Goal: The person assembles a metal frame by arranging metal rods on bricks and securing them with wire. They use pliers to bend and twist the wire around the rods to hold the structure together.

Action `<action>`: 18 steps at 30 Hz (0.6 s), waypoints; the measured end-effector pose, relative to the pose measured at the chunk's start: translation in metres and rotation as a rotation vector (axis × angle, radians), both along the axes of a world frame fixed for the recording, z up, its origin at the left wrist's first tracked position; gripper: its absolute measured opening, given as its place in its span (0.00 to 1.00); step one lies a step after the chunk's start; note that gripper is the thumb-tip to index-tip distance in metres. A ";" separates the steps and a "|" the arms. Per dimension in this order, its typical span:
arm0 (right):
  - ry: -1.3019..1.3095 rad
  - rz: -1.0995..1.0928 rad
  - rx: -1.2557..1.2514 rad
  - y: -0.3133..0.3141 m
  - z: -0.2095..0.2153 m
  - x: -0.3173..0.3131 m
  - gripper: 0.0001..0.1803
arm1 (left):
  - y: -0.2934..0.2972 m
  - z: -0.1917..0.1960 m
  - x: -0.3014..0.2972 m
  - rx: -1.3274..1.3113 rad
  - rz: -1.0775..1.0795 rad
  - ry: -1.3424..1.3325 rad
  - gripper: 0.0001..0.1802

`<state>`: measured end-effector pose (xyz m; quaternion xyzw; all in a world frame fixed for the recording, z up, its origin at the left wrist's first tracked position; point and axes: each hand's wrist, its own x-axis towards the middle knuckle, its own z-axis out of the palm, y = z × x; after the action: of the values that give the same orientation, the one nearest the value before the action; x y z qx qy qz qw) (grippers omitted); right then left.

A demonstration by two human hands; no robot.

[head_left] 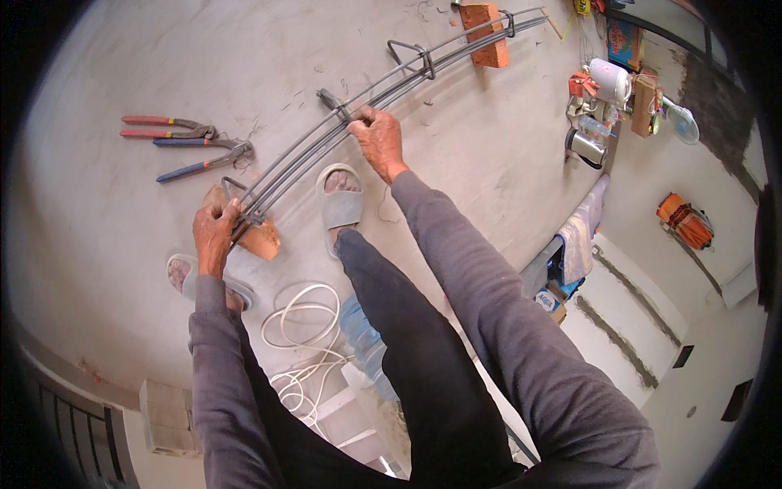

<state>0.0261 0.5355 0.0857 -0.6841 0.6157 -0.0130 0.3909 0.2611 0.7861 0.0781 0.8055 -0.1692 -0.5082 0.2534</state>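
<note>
A bundle of long steel reinforcing bars runs diagonally from near left to far right, with bent square stirrups around it. It rests on two orange bricks, a near brick and a far brick. My left hand is closed at the near end, its fingers pinched on a stirrup there. Farther along, my right hand pinches another stirrup against the bars; its fingertips are partly hidden. Left of the bars lie red-handled pincers and blue-handled pincers.
My sandalled feet, one sandal right of the bars, flank the near end. A coiled white cable and a clear blue plastic bottle lie close by. A steel kettle and other items stand along the right. Wire scraps litter the floor.
</note>
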 end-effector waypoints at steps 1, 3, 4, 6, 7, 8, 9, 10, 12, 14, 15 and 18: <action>0.016 0.038 -0.004 -0.002 0.001 0.001 0.12 | 0.003 -0.005 0.001 0.013 0.006 0.008 0.27; 0.006 0.072 0.009 -0.005 0.004 0.001 0.12 | 0.004 -0.007 -0.002 0.006 0.082 0.059 0.25; 0.027 0.089 0.001 -0.007 0.004 0.001 0.12 | 0.002 -0.003 -0.006 -0.015 0.150 0.102 0.23; 0.080 0.129 -0.029 -0.012 0.006 0.003 0.11 | 0.001 -0.001 -0.010 -0.045 0.261 0.170 0.21; 0.090 0.139 -0.020 -0.013 0.008 0.005 0.11 | 0.003 -0.004 -0.012 -0.055 0.304 0.193 0.20; 0.100 0.150 -0.011 -0.015 0.011 0.006 0.10 | 0.005 -0.005 -0.013 -0.065 0.347 0.217 0.18; 0.109 0.158 -0.001 -0.015 0.011 0.006 0.10 | 0.003 -0.002 -0.013 -0.064 0.333 0.206 0.18; 0.106 0.158 -0.007 -0.015 0.011 0.006 0.10 | 0.001 0.001 -0.012 -0.062 0.320 0.195 0.18; 0.100 0.159 -0.016 -0.012 0.008 0.007 0.09 | 0.000 0.004 -0.013 -0.061 0.348 0.201 0.18; 0.081 0.169 -0.042 -0.012 0.005 0.006 0.10 | 0.001 0.005 -0.015 -0.059 0.430 0.235 0.18; 0.067 0.177 -0.050 -0.009 0.002 0.006 0.10 | 0.003 0.003 -0.016 -0.065 0.378 0.209 0.18; 0.131 0.207 -0.210 -0.006 -0.018 -0.012 0.12 | 0.013 -0.014 -0.005 -0.073 0.194 0.104 0.20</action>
<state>0.0138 0.5300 0.0674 -0.7805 0.5612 0.0078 0.2753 0.2562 0.7986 0.0644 0.7810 -0.0955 -0.5158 0.3389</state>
